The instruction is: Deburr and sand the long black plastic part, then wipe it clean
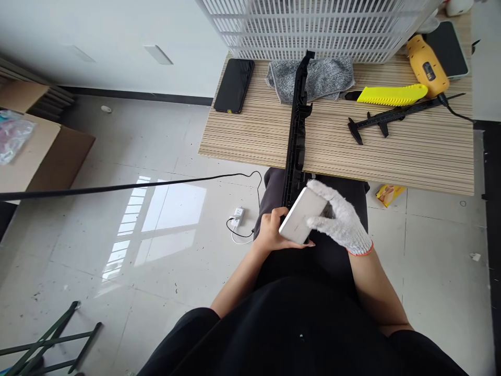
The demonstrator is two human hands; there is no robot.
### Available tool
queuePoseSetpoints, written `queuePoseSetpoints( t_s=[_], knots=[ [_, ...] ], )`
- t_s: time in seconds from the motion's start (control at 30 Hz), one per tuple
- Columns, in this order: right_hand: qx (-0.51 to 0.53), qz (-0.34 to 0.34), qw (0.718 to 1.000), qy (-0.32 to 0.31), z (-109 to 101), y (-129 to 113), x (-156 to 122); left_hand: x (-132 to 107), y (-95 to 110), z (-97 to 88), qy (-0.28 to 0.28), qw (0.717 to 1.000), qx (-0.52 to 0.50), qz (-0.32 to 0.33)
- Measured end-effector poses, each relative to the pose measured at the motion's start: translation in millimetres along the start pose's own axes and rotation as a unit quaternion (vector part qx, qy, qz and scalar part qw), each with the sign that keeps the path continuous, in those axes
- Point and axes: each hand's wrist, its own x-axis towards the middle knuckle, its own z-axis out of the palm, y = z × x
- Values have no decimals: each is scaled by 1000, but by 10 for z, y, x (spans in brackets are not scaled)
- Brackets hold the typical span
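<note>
A long black plastic strip [297,120] leans from my lap up across the striped wooden table [410,156]. My bare left hand [272,230] is closed round its lower end. My right hand [340,219], in a white knit glove, grips a flat white block [302,215] and presses it against the strip's lower end, right beside my left fingers.
On the table lie a black phone [234,84], a grey cloth [317,78], a yellow comb-like piece [391,94], a black caliper [391,116], a yellow drill [427,66] and a white lattice basket [313,26]. A black cable [117,187] and a power strip [238,214] lie on the floor; cardboard box [39,156] at left.
</note>
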Motion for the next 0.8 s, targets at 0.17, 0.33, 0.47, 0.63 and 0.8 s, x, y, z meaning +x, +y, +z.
queuePoseSetpoints(
  t_s=[0.17,0.33,0.47,0.63,0.8],
  knots=[
    [-9,28,996,-81,1,-53,-8,4,-7,-27,-26,1000,13,11],
    [-17,0,999,-44,-10,-31,1,27,17,-35,-18,1000,8,10],
    [-30,0,997,-75,-28,-1,2,53,27,-32,-11,1000,-18,17],
    [-25,-4,996,-89,-35,3,-10,78,36,-33,-8,999,-23,23],
    [16,14,1000,-15,-25,-31,-16,80,47,-33,-2,1000,-14,16]
  ],
)
